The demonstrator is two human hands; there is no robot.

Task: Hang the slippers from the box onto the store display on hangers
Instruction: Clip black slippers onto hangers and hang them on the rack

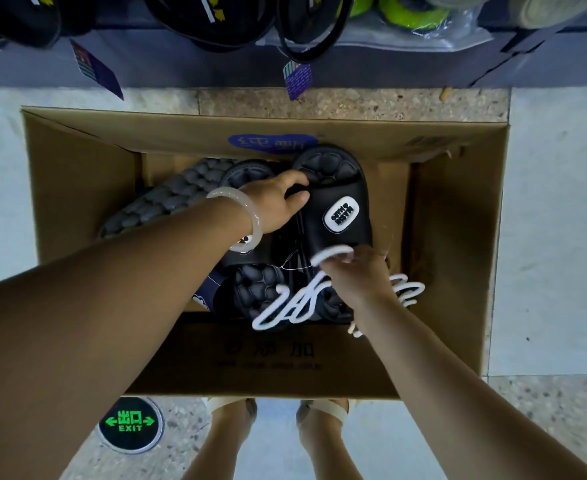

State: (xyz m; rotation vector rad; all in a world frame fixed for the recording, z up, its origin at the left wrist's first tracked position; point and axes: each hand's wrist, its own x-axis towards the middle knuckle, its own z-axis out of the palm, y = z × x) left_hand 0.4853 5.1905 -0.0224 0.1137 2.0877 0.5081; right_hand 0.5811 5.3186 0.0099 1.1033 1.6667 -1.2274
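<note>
An open cardboard box (87, 174) stands on the floor below me with several dark slippers inside. My left hand (278, 199), a pale bangle on its wrist, grips the side of a black slipper (340, 199) that has a white oval label on its strap. My right hand (357, 275) holds a bunch of white plastic hangers (285, 306) over the near part of the box; one hook curls above its fingers. A grey bumpy-soled slipper (167, 199) lies at the box's left. Another black slipper (260, 289) lies under the hangers.
Black slippers with purple tags (297, 79) hang on the display above the box, with green ones (413, 12) to the right. A round green EXIT sign (131, 424) is set in the floor at the near left. My feet stand just behind the box.
</note>
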